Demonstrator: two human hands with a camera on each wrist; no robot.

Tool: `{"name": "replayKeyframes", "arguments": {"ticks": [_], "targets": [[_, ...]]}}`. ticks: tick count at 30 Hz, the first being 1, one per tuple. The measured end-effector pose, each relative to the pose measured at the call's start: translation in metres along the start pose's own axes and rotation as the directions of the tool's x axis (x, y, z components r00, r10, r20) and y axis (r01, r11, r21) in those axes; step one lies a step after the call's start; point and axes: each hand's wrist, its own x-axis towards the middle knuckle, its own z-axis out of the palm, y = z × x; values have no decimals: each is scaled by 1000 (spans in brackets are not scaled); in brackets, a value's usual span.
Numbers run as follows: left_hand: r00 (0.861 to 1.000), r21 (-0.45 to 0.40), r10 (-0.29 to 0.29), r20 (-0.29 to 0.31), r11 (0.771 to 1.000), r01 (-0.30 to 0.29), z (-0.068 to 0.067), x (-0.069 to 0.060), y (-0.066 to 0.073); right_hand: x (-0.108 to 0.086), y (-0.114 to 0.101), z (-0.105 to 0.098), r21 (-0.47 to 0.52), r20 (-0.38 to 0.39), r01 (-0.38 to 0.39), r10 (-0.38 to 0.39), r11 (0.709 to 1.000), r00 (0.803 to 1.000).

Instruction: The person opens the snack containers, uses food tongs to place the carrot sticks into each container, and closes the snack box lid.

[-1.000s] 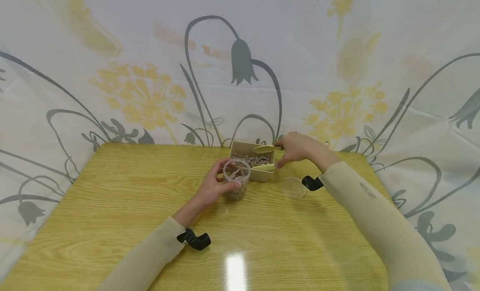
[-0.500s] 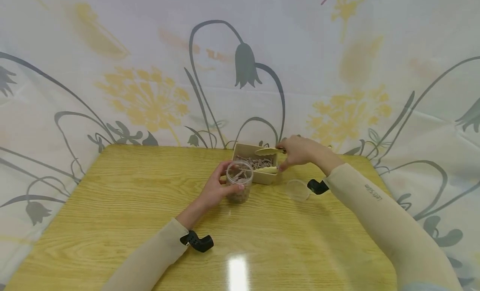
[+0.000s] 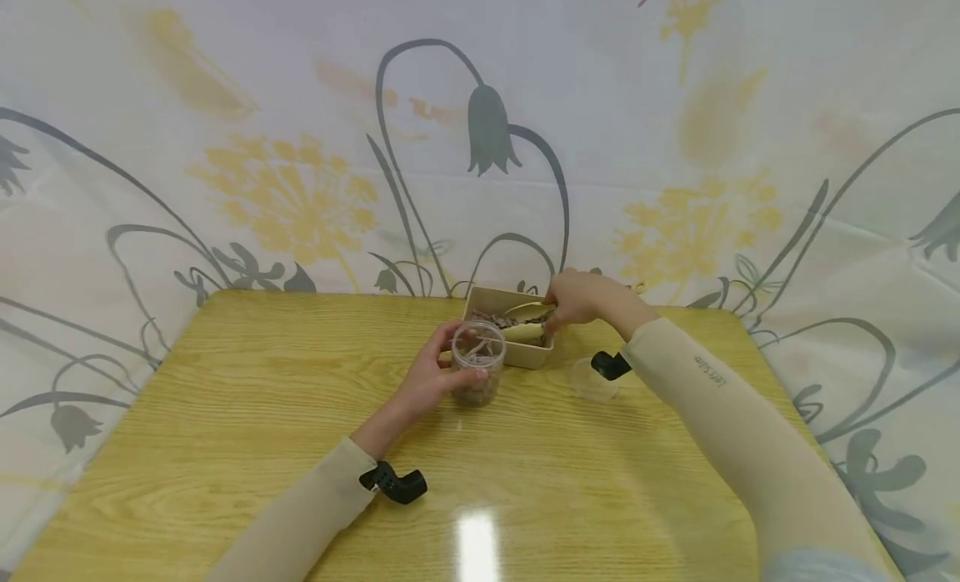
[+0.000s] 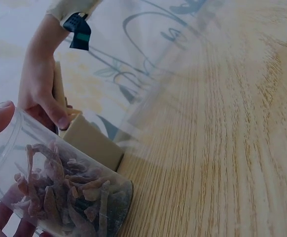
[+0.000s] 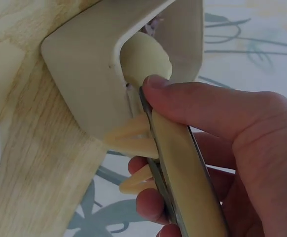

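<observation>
My left hand (image 3: 420, 386) grips a clear plastic jar (image 3: 478, 388) from its left side. The jar is uncapped, stands on the table, and contains brownish dried strips (image 4: 67, 192). Right behind it is a beige rectangular box (image 3: 525, 358), with similar strips (image 3: 489, 318) inside. My right hand (image 3: 588, 298) holds cream-and-grey tongs (image 5: 180, 163) at the box's right end, thumb on one arm and fingers round the other. Their scalloped tips reach down into the box among the strips. Whether they pinch any strip is hidden.
A round clear lid (image 3: 592, 386) lies flat on the wooden table (image 3: 300, 382), right of the box and beneath my right wrist. A flower-printed cloth (image 3: 300, 207) hangs along the table's back edge, close behind the box.
My right hand has moved left and lowered the tongs deeper into the box. The tong tips are closer together than before. My left hand and the jar stay in place.
</observation>
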Motion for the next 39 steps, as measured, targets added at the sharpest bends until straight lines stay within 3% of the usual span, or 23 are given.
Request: {"name": "replayKeyframes", "arguments": {"ticks": [19, 29, 39], "targets": [[1000, 22, 8, -16, 1000, -8, 0, 0, -5, -10, 11, 7, 12, -133, 108, -105, 994, 985], [1000, 23, -4, -19, 1000, 4, 1, 0, -4, -23, 24, 9, 117, -256, 161, -127, 980, 958], [1000, 23, -9, -16, 1000, 9, 1, 0, -5, -44, 22, 4, 300, -335, 196, -89, 934, 938]]}}
